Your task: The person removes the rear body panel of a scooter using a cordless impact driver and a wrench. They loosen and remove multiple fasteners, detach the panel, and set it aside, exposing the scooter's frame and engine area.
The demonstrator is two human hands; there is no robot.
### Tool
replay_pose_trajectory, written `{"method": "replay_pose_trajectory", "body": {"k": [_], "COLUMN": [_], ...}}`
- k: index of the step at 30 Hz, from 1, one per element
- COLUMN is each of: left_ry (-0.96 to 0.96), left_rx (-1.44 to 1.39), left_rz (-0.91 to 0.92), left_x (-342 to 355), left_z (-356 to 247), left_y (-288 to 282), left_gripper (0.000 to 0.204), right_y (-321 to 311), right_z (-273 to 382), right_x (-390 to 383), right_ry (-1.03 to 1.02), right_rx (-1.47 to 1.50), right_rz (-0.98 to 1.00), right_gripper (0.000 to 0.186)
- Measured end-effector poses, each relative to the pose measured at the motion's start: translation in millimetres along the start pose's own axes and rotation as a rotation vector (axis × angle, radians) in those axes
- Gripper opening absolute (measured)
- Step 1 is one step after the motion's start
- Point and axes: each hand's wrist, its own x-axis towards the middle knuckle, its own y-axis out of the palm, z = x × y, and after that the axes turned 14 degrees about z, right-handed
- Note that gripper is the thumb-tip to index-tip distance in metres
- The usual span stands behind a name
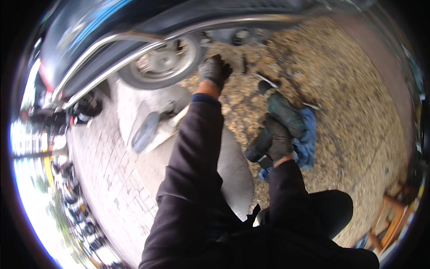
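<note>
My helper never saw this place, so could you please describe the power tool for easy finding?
Start at the wheel under the dark vehicle, then go right and down over the pebbled ground to the gloved right hand. This hand grips the power tool beside a blue cloth. Its bulky dark-green body sets it apart from the slim silvery tool near its nose.

A green-and-black power tool [285, 113] slants nose-forward beside blue cloth [308, 141].

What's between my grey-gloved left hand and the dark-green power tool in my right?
From left hand to power tool, the head view shows mostly brown pebbled ground; a slim dark object and thin silvery rod lie along the far side.
</note>
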Motion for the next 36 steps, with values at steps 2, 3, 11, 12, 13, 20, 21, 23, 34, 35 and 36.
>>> {"method": "replay_pose_trajectory", "body": {"k": [2,3,11,12,13,20,21,23,34,35,36], "left_ry": [0.109,0.214,0.78,0.835,0.872,0.844,0.861,0.812,0.789,0.777,0.804], "left_rx": [-0.08,0.069,-0.26,-0.243,-0.25,-0.401,-0.366,-0.392,-0.371,-0.352,-0.325], "left_rz": [0.153,0.088,-0.052,0.055,0.141,0.242,0.272,0.244,0.378,0.37,0.354], "left_x": [-42.0,-60.5,-180.8,-185.7,-189.9,-195.8,-195.4,-194.8,-189.2,-188.8,-188.6], "left_z": [-43.9,-64.3,-228.1,-235.8,-242.7,-247.0,-247.1,-247.4,-253.9,-254.0,-254.3], "left_y": [-0.2,-0.7,-23.0,-23.1,-23.9,-46.2,-50.3,-57.8,-83.0,-83.4,-83.7], "left_gripper": [0.03,0.033,0.077,0.078,0.079,0.117,0.119,0.11,0.051,0.05,0.05], "right_y": [14.8,20.8,72.1,77.3,84.0,106.5,110.8,122.0,187.4,186.0,184.5], "right_z": [-10.0,-13.9,-44.8,-43.1,-43.3,-36.4,-39.1,-46.2,-109.4,-114.7,-120.6], "right_x": [2.2,0.8,-25.0,-28.2,-29.4,-34.6,-34.4,-37.9,-41.1,-40.4,-41.9], "right_ry": [0.035,0.025,0.115,0.063,0.005,-0.014,-0.015,-0.04,0.029,0.031,0.008], "right_rx": [0.024,0.069,-0.22,-0.29,-0.351,-0.508,-0.536,-0.523,-0.733,-0.789,-0.88], "right_rz": [0.071,0.165,0.357,0.375,0.38,0.448,0.442,0.511,0.391,0.26,0.318], "right_gripper": [0.032,0.033,0.044,0.044,0.045,0.044,0.046,0.045,0.047,0.045,0.04]}}
